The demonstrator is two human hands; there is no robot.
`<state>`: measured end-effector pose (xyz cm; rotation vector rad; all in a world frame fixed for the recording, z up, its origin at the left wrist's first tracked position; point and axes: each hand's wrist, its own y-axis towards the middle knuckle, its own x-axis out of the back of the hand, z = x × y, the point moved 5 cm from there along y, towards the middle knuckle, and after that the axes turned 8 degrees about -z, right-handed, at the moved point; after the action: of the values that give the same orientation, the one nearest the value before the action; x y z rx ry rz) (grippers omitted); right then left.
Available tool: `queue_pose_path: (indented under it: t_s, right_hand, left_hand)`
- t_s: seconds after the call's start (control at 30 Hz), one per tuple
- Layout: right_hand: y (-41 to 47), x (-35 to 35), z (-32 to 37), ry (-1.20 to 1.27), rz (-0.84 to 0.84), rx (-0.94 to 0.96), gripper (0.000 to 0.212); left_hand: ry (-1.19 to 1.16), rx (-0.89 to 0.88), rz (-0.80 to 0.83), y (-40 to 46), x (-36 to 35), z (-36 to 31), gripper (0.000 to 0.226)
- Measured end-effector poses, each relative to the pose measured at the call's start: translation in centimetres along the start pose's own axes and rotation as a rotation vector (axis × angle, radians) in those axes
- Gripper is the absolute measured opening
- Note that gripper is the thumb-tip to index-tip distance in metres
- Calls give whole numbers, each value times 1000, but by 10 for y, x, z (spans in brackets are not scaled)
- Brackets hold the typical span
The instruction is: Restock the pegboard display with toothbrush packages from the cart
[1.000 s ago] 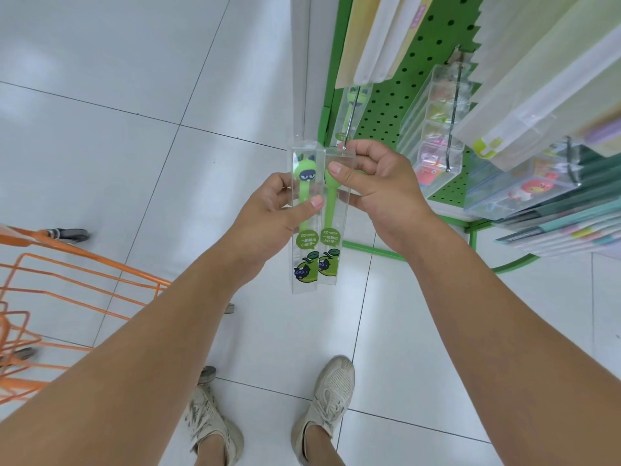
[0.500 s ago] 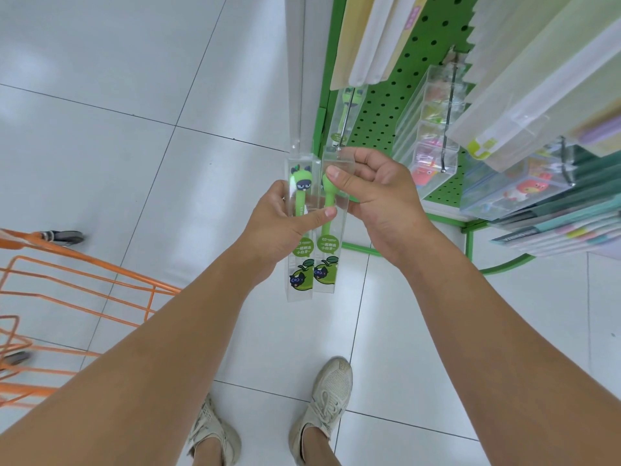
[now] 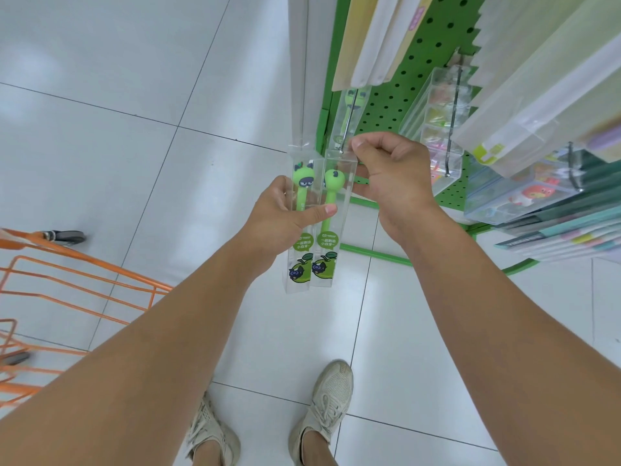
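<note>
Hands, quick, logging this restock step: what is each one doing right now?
Left hand: grips two clear toothbrush packages side by side.
Right hand: fingers curled at the right package's top; whether it pinches it cannot be told.

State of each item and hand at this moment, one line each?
Left toothbrush package: sealed, upright, gripped by left hand.
Right toothbrush package: sealed, top pinched by right hand, near hook.
Peg hook: one package hanging.
Cart: contents out of view.
</note>
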<state>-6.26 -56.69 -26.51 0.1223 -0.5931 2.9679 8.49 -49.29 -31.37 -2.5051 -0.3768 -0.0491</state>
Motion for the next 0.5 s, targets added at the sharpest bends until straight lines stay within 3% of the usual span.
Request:
queue_pose_path:
  t_s: [0.1,0.2,0.33,0.5]
  right_hand:
    - [6,-3,-1,27,-64,-4,14]
    - [6,-7,-7,83,-26,-38,7]
    - [4,-2,-14,-12,37,40,44]
    - [21,-5,-16,-62,13,95,51]
  left_hand:
    - [25,-12,-21,12,-1,-7,56]
    - [24,-29,-21,24,-4,-15,63]
    - [29,-49,-6,31,-8,-15,61]
    - [43,-61,-113,31,0,-9,48]
